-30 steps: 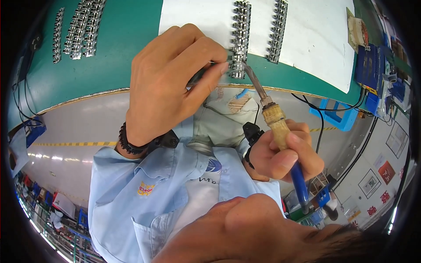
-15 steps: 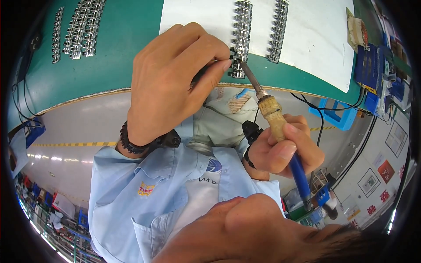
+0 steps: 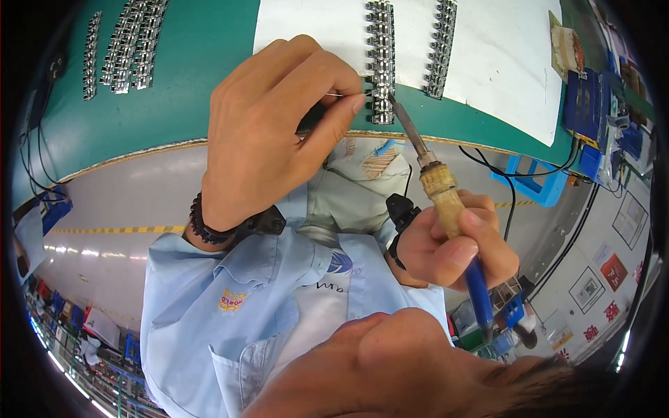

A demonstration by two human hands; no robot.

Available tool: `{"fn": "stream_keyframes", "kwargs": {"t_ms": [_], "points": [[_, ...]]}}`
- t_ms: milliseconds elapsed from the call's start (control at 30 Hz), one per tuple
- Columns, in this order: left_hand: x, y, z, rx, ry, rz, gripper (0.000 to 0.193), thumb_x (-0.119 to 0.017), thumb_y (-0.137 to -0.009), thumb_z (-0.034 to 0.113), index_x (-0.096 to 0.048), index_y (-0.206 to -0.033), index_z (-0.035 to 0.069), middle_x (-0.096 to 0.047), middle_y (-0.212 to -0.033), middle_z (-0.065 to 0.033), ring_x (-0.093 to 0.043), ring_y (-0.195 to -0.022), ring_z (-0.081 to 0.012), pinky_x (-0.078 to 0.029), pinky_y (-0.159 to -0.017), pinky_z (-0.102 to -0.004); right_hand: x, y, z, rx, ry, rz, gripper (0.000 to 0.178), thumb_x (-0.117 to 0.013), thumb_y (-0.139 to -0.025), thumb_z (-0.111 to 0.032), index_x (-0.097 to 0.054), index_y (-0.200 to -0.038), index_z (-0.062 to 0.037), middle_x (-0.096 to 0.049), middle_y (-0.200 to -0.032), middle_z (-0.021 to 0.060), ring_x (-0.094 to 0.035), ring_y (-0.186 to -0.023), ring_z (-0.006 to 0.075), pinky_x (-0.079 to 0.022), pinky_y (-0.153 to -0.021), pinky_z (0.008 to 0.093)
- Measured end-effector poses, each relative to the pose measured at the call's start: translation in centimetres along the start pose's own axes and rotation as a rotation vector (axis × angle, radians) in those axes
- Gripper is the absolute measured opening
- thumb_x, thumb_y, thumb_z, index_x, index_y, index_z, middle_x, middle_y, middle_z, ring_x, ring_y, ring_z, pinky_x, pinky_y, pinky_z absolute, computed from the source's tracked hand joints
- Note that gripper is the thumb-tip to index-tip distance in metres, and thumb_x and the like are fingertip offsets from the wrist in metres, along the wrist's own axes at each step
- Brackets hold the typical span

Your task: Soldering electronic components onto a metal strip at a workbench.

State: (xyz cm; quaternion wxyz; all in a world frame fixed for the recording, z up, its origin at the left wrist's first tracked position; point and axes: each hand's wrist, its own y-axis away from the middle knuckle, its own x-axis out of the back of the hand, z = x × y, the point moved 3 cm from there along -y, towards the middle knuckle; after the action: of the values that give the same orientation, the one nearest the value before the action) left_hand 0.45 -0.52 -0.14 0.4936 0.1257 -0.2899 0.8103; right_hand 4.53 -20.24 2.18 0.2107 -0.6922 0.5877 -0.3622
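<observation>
A soldering iron (image 3: 442, 191) with a tan collar and blue handle is gripped in my right hand (image 3: 456, 244), fingers closed round it. Its tip is at the right edge of a strip of small metal connectors (image 3: 381, 56); whether it touches cannot be told. My left hand (image 3: 268, 132) is closed in a pinch on a thin wire (image 3: 336, 95), probably solder, beside the strip's left edge. The wire's end by the connectors is too small to make out. The strip lies across the white sheet and the green mat near the table's front edge.
Another connector strip (image 3: 440, 49) lies to the right on the white sheet (image 3: 502, 63). More strips (image 3: 132, 49) are at the far left on the green mat (image 3: 188, 76). A blue box (image 3: 584, 104) and cables stand at the right, with a blue plastic frame (image 3: 533, 182) below the table edge.
The iron's tip has shifted right, from over the strip to its right edge, and my right hand moved slightly right. The strip has slid a little left. My left hand stays nearly still.
</observation>
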Motion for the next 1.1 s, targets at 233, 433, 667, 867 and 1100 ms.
{"fn": "stream_keyframes", "kwargs": {"t_ms": [233, 433, 667, 867, 1100], "points": [[-0.2, -0.2, 0.2, -0.045, -0.05, -0.022, 0.014, -0.077, -0.078, -0.002, -0.067, -0.085, 0.003, -0.059, -0.076, -0.0058, -0.054, -0.067, -0.0199, -0.04, -0.058, -0.0318, 0.0, -0.1, -0.3, -0.008, -0.01, -0.085, 0.03, -0.059, -0.102, -0.029, -0.056, -0.106, 0.0012, -0.05, -0.06, 0.0048, -0.046, -0.05, 0.0161, -0.043, -0.048, 0.0314], [-0.2, -0.3, 0.2, -0.064, -0.059, -0.03, 0.014, -0.078, -0.077, -0.002, -0.067, -0.085, 0.003, -0.06, -0.075, -0.0063, -0.055, -0.067, -0.0214, -0.041, -0.058, -0.0332, -0.1, 0.1, -0.2, -0.018, -0.025, -0.092, 0.03, -0.064, -0.099, -0.029, -0.057, -0.104, -0.0001, -0.053, -0.06, 0.0046, -0.047, -0.046, 0.0158, -0.042, -0.043, 0.0303], [-0.6, -0.3, 0.1, -0.065, -0.092, -0.017, 0.014, -0.078, -0.076, -0.001, -0.067, -0.084, 0.003, -0.06, -0.075, -0.0059, -0.055, -0.067, -0.0231, -0.041, -0.058, -0.0342, 0.3, -0.2, -0.1, -0.039, -0.046, -0.195, 0.03, -0.066, -0.098, -0.027, -0.057, -0.107, 0.001, -0.052, -0.061, 0.0052, -0.047, -0.048, 0.0162, -0.043, -0.046, 0.0314], [-0.5, 0.0, -0.1, -0.068, -0.047, 0.032, 0.014, -0.077, -0.079, -0.002, -0.066, -0.087, 0.003, -0.058, -0.072, -0.0044, -0.052, -0.062, -0.019, -0.038, -0.055, -0.0318, 0.1, 0.2, -0.6, 0.001, -0.017, -0.061, 0.032, -0.061, -0.102, -0.031, -0.055, -0.104, -0.0004, -0.053, -0.06, 0.0047, -0.047, -0.045, 0.0161, -0.044, -0.043, 0.0311], [0.1, 0.8, 0.8, -0.002, -0.179, -0.039, 0.025, -0.082, -0.08, 0.02, -0.062, -0.091, 0.01, -0.06, -0.067, -0.0005, -0.055, -0.056, -0.024, -0.042, -0.055, -0.036, 0.7, 0.8, -0.2, 0.056, -0.018, 0.008, 0.029, -0.052, -0.105, -0.027, -0.056, -0.108, 0.0019, -0.047, -0.064, 0.0058, -0.043, -0.055, 0.0139, -0.046, -0.056, 0.0304]]}}
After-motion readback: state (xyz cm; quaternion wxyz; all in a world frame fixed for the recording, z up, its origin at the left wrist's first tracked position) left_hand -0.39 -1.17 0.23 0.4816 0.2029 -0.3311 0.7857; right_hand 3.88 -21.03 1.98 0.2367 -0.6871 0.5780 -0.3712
